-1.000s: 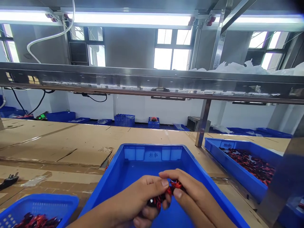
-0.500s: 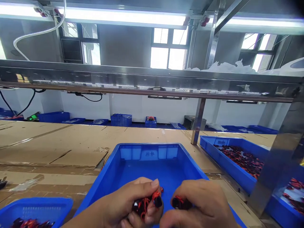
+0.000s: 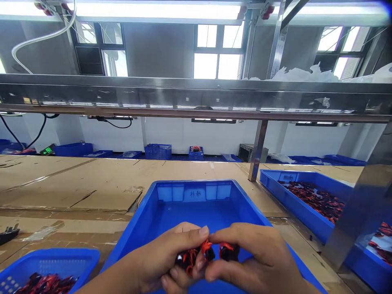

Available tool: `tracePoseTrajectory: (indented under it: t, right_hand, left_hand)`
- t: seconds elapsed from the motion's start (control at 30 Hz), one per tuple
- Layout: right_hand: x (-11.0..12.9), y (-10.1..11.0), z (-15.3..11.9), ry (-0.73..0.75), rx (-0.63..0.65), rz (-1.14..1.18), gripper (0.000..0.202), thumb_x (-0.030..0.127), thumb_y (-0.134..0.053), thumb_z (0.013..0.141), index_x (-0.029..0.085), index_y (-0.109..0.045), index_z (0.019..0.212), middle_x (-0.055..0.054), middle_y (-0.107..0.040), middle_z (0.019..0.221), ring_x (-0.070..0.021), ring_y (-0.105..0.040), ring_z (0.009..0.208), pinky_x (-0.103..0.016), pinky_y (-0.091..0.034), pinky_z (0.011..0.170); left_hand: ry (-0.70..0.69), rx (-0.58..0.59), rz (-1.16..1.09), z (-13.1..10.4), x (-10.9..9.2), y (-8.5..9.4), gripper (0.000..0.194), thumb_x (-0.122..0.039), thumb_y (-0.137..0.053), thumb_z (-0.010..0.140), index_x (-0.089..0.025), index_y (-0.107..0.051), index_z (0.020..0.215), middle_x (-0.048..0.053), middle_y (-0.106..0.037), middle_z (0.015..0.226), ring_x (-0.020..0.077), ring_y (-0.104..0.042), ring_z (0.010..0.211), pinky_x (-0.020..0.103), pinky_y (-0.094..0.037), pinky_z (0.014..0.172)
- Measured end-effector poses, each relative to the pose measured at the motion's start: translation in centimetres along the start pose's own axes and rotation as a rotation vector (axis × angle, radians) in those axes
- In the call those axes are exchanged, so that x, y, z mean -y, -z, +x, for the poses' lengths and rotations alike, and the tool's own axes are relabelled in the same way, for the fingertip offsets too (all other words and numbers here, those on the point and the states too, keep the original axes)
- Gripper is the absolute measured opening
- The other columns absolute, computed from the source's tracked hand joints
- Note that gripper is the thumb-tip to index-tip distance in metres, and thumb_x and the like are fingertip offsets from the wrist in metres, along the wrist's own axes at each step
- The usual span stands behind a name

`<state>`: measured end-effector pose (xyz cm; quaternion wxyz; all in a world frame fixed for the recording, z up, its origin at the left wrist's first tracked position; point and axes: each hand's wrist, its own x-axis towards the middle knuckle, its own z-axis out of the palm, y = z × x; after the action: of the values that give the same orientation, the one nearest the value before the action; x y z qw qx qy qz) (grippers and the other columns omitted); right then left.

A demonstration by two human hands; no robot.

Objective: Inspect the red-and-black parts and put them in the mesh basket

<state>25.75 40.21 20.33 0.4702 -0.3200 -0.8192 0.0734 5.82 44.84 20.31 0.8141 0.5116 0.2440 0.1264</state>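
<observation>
Chinese chars (image 3: 195, 194), ctr tray (image 3: 196, 183) + R tray (image 3: 295, 202); green sign (image 3: 48, 150); unclear.

— What is covering the counter (image 3: 177, 168)?
— Matt brown cardboard, with shiny clear tape (image 3: 41, 233) wrinkling across it.
— And the central tray (image 3: 194, 212)?
— Its smooth blue plastic is showing a soft sheen.
— The shelf rail (image 3: 153, 96)?
— Its smooth metal is gleaming, while the pieces' (image 3: 188, 259) black parts are looking glossy.
</observation>
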Motion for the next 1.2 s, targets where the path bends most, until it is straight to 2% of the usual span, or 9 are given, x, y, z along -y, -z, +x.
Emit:
tracePoseTrajectory:
  t: [0.3,0.4,0.63,0.77,0.83,0.93,1.03,1.1,1.2]
  right_hand:
    - [-0.5,-0.2,-0.4,-0.062,0.053,0.016,0.027,0.041,-0.079,0.075,0.025,-0.073,0.096,0.003,-0.076,0.076,-0.0118,-0.07,0.062,-0.016,-0.052,0.062]
    - [-0.5,-0.3,-0.3,-0.042,0.02,0.017,0.028,0.039,-0.08,0.076,0.027,-0.071,0.1,0.006,-0.077,0.08,-0.0099,-0.071,0.065,-0.013,-0.052,0.065]
    - [-0.5,-0.5,-0.5,-0.101,0.005,-0.073,0.029,0.04,-0.07,0.085,0.028,-0.066,0.111,0.005,-0.078,0.082,-0.0109,-0.072,0.064,-0.014,-0.054,0.062]
    - [-0.5,-0.9,-0.5,-0.051,-0.008,-0.021,0.038,0.034,-0.074,0.082,0.027,-0.064,0.118,0.001,-0.078,0.088,-0.0128,-0.072,0.066,-0.017,-0.055,0.065]
    - [-0.6,-1.2,-0.4,-0.129,0.014,0.175,0.03,0.032,-0.072,0.084,0.025,-0.066,0.113,-0.001,-0.077,0.086,-0.0132,-0.071,0.065,-0.02,-0.056,0.064]
    - [-0.9,-1.5,0.1,-0.484,0.01,0.772,0.024,0.042,-0.063,0.089,0.021,-0.063,0.102,0.002,-0.067,0.062,-0.0121,-0.063,0.049,-0.02,-0.054,0.046]
    - [-1.6,-1.3,0.7,-0.741,-0.052,1.291,0.031,0.052,-0.056,0.091,0.02,-0.057,0.094,0.005,-0.055,0.056,-0.0102,-0.054,0.04,-0.018,-0.045,0.033]
    - [-2.1,-1.0,1.1,-0.84,-0.057,1.43,0.034,0.053,-0.05,0.092,0.02,-0.056,0.088,0.003,-0.056,0.061,-0.0094,-0.051,0.041,-0.016,-0.041,0.03]
    - [-2.4,-0.9,1.1,-0.944,0.018,1.366,0.033,0.049,-0.048,0.092,0.018,-0.056,0.085,0.002,-0.053,0.066,-0.0057,-0.037,0.038,-0.013,-0.028,0.027]
  left_hand:
    - [-0.023,0.012,-0.007,0.1,0.0,-0.2,0.052,-0.059,-0.051,0.089,-0.014,-0.053,0.063,-0.007,-0.035,0.045,0.0005,-0.015,0.031,0.013,-0.011,0.028]
    - [-0.036,0.011,-0.014,0.1,-0.1,-0.4,0.051,-0.057,-0.049,0.091,-0.014,-0.053,0.065,-0.007,-0.034,0.046,0.0009,-0.015,0.033,0.013,-0.011,0.028]
    - [-0.109,-0.132,-0.036,0.4,0.0,-0.6,0.045,-0.057,-0.046,0.093,-0.016,-0.052,0.074,-0.004,-0.044,0.059,0.0009,-0.018,0.038,0.012,-0.013,0.031]
    - [-0.121,-0.137,0.038,0.6,0.2,-1.0,0.045,-0.059,-0.048,0.091,-0.017,-0.051,0.074,-0.004,-0.045,0.06,0.0009,-0.018,0.037,0.013,-0.013,0.032]
    - [-0.111,-0.148,0.029,0.6,0.4,-1.1,0.049,-0.061,-0.043,0.092,-0.016,-0.053,0.073,-0.003,-0.046,0.062,0.001,-0.019,0.037,0.013,-0.014,0.031]
    - [-0.085,-0.164,-0.045,0.8,0.7,-0.7,0.052,-0.063,-0.038,0.092,-0.016,-0.056,0.075,-0.001,-0.049,0.066,0.0017,-0.021,0.037,0.013,-0.015,0.03]
    - [-0.037,-0.206,-0.135,1.0,0.7,0.0,0.042,-0.055,-0.042,0.092,-0.018,-0.058,0.079,-0.002,-0.05,0.066,0.0019,-0.019,0.036,0.013,-0.014,0.029]
    - [-0.021,-0.259,-0.173,1.0,0.5,0.4,0.036,-0.049,-0.042,0.091,-0.018,-0.06,0.083,-0.002,-0.05,0.065,0.0019,-0.018,0.036,0.013,-0.013,0.029]
    - [-0.026,-0.306,-0.181,1.0,0.3,0.5,0.033,-0.045,-0.041,0.091,-0.019,-0.061,0.091,-0.002,-0.051,0.063,0.0022,-0.019,0.035,0.013,-0.014,0.029]
